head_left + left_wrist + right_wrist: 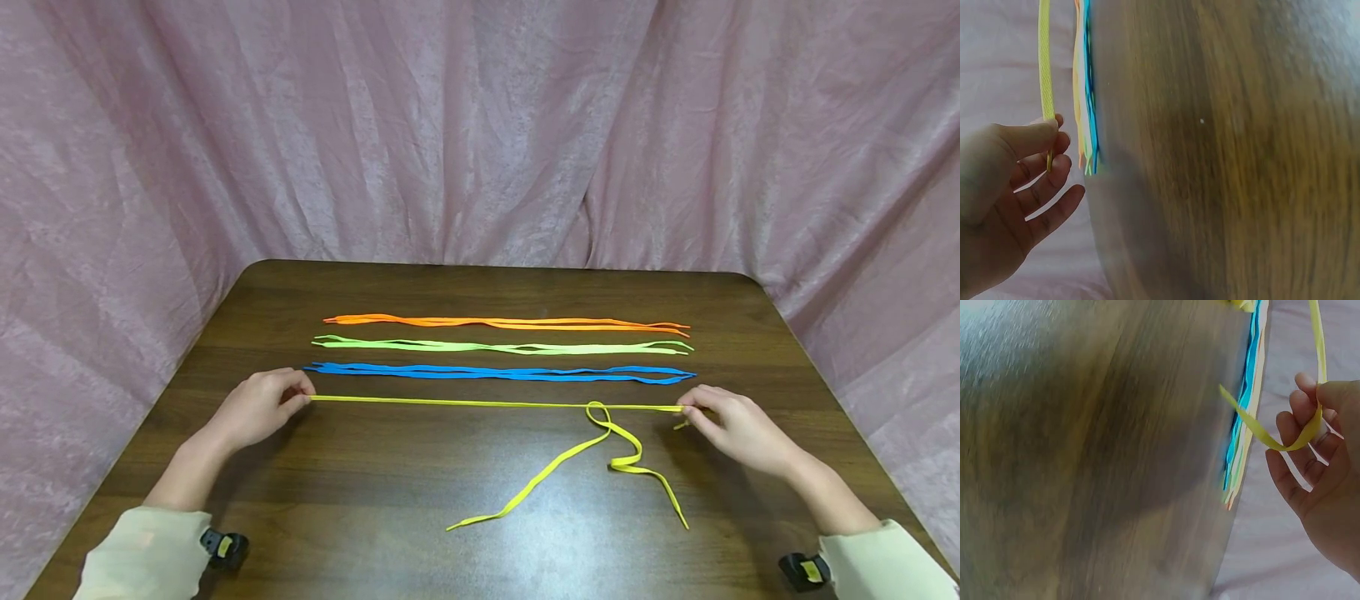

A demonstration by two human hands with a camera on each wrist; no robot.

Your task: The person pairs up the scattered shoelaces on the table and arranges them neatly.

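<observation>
A yellow shoelace (450, 402) is stretched straight from side to side between the two hands. My left hand (261, 406) pinches its left end between thumb and forefinger; in the left wrist view a short tip hangs below that pinch. At the other end my right hand (738, 423) pinches the lace, and a loose tail (1285, 447) curves away beneath the thumb in the right wrist view. A second length of yellow lace (558, 461) lies on the table with a loop at its top, touching or passing under the taut one; I cannot tell which.
Beyond the taut lace, orange laces (487, 322), light green laces (487, 347) and blue laces (487, 372) lie in roughly parallel rows on the brown wooden table (337, 517). A pink curtain (450, 133) hangs behind the table and along its sides.
</observation>
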